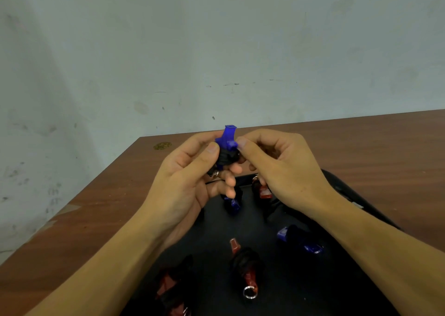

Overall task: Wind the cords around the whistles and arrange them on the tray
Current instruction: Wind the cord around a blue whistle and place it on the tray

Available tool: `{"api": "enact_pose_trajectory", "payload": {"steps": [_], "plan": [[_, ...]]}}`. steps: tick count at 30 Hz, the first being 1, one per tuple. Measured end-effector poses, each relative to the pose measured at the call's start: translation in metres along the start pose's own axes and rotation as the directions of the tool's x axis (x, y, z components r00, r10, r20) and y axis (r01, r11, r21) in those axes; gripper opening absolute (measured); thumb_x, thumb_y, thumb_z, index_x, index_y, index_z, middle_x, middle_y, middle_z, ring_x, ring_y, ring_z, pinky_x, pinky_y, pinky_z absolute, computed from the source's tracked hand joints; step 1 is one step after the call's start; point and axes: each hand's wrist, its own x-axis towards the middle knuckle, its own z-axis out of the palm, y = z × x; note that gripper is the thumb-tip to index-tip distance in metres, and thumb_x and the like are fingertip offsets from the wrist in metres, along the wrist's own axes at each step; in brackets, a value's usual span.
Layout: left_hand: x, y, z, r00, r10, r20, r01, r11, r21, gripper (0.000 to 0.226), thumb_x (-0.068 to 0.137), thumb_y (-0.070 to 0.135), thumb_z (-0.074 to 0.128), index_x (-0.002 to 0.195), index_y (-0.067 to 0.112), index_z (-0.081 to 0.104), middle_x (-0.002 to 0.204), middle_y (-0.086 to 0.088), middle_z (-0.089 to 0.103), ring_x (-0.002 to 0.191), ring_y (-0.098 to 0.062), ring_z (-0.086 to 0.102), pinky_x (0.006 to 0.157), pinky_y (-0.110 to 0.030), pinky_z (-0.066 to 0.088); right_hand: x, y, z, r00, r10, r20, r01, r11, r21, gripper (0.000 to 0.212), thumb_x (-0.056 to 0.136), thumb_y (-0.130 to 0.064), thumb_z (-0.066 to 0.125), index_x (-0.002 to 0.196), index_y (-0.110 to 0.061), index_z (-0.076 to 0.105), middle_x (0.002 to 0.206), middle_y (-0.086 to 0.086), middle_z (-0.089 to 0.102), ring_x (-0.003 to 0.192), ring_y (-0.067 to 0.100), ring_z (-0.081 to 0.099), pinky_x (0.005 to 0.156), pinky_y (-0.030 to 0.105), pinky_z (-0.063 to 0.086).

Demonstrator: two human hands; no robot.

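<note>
1. The left hand [192, 178] grips a blue whistle [227, 138] above the far edge of the tray [284, 291], its thumb pressed on the side of the whistle's body and its fingers curled behind and beneath it.
2. The whistle stands upright between the two hands, mouthpiece up, and a black cord [225, 159] is wound in tight turns around its lower half (a metal ring [216, 173] shows just below the turns, against the left fingers).
3. The right hand [277, 169] meets the whistle from the other side, thumb and forefinger pinched together at the edge of the wound cord; whether they hold the cord's end or only the whistle's body cannot be told.
4. Below the hands, the black tray lies on a brown wooden table [84, 219] and carries wound whistles.
5. Directly under the left fingers lies a second blue whistle [232, 205]; under the right hand, a red whistle [265, 191].
6. Nearer the person, between the forearms, lies a red whistle with a ring [245, 265], wrapped in black cord.
7. Just beside the right forearm sits another blue whistle [298, 240], and beside the left forearm a further red whistle [173, 289], partly blurred.
</note>
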Motion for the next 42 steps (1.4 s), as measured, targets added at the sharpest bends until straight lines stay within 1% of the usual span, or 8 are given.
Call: {"api": "enact_pose_trajectory", "payload": {"steps": [3, 7, 14, 22, 30, 34, 37, 42], "plan": [[0.0, -0.001, 0.0, 1.0, 0.003, 0.018, -0.004, 0.998, 0.057, 0.031, 0.091, 0.02, 0.057, 0.119, 0.012, 0.066, 0.09, -0.021, 0.064, 0.069, -0.024, 0.06, 0.058, -0.031, 0.054, 0.001, -0.002, -0.002, 1.0, 0.01, -0.014, -0.009, 0.999, 0.037, 0.019, 0.1, -0.019, 0.056, 0.092, -0.019, 0.073, 0.061, -0.014, 0.064, 0.052, -0.003, 0.057, 0.051, 0.008, 0.043], [0.0, -0.002, 0.0, 0.999, 0.038, 0.008, -0.039, 0.978, 0.205, 0.028, 0.09, 0.021, 0.058, 0.115, 0.018, 0.068, 0.104, -0.013, 0.069, 0.071, -0.026, 0.061, 0.057, -0.035, 0.055, 0.003, -0.004, -0.003, 0.999, -0.022, -0.026, 0.024, 0.997, 0.075, 0.021, 0.103, -0.018, 0.05, 0.098, -0.015, 0.071, 0.068, -0.013, 0.065, 0.058, -0.003, 0.059, 0.053, 0.009, 0.045], [-0.002, -0.002, 0.002, 0.992, 0.124, 0.004, -0.116, 0.917, 0.383, 0.027, 0.092, 0.02, 0.055, 0.117, 0.014, 0.064, 0.092, -0.011, 0.072, 0.066, -0.024, 0.063, 0.057, -0.036, 0.057, 0.001, -0.004, -0.005, 0.994, -0.11, -0.005, 0.11, 0.992, 0.054, 0.006, 0.093, -0.02, 0.068, 0.091, -0.024, 0.071, 0.082, -0.008, 0.071, 0.07, 0.004, 0.062, 0.057, 0.009, 0.045], [-0.003, -0.006, 0.003, 0.981, 0.192, 0.006, -0.177, 0.891, 0.419, 0.029, 0.094, 0.021, 0.051, 0.117, 0.008, 0.064, 0.081, -0.018, 0.069, 0.064, -0.025, 0.065, 0.059, -0.032, 0.057, -0.001, -0.007, 0.002, 1.0, -0.013, 0.007, 0.012, 0.981, 0.196, 0.005, 0.09, -0.018, 0.07, 0.091, -0.013, 0.072, 0.077, -0.002, 0.074, 0.05, 0.003, 0.061, 0.047, 0.018, 0.048], [-0.003, -0.006, 0.003, 0.987, 0.161, -0.008, -0.145, 0.911, 0.385, 0.032, 0.092, 0.025, 0.052, 0.117, 0.008, 0.063, 0.077, -0.017, 0.07, 0.064, -0.026, 0.065, 0.058, -0.032, 0.057, 0.0, -0.002, -0.001, 1.0, 0.004, 0.005, -0.005, 0.991, 0.135, 0.008, 0.09, -0.023, 0.069, 0.09, -0.016, 0.072, 0.079, -0.002, 0.073, 0.056, 0.002, 0.06, 0.047, 0.018, 0.047], [-0.002, -0.004, 0.004, 0.989, 0.147, -0.015, -0.129, 0.909, 0.397, 0.035, 0.091, 0.027, 0.052, 0.119, 0.009, 0.061, 0.078, -0.015, 0.07, 0.063, -0.025, 0.065, 0.056, -0.03, 0.057, 0.001, 0.0, -0.003, 1.0, 0.007, -0.001, -0.006, 0.992, 0.129, 0.022, 0.083, -0.036, 0.068, 0.092, -0.017, 0.073, 0.084, 0.004, 0.075, 0.068, 0.005, 0.063, 0.053, 0.013, 0.046], [-0.001, -0.004, 0.003, 0.991, 0.128, -0.024, -0.107, 0.906, 0.409, 0.039, 0.092, 0.031, 0.049, 0.122, 0.008, 0.059, 0.081, -0.014, 0.071, 0.064, -0.024, 0.065, 0.057, -0.032, 0.058, 0.002, 0.001, -0.004, 1.0, 0.012, 0.001, -0.012, 0.991, 0.133, 0.012, 0.086, -0.029, 0.069, 0.09, -0.019, 0.073, 0.082, 0.004, 0.074, 0.066, 0.009, 0.062, 0.048, 0.017, 0.046], [0.001, -0.006, 0.0, 0.993, 0.086, -0.077, -0.044, 0.9, 0.433, 0.048, 0.095, 0.043, 0.037, 0.122, 0.011, 0.06, 0.087, -0.019, 0.071, 0.07, -0.031, 0.068, 0.065, -0.043, 0.062, 0.004, 0.004, -0.007, 1.0, 0.021, -0.009, -0.02, 0.993, 0.12, 0.004, 0.09, -0.021, 0.07, 0.088, -0.02, 0.073, 0.069, -0.009, 0.07, 0.058, 0.002, 0.06, 0.047, 0.017, 0.045]]}}
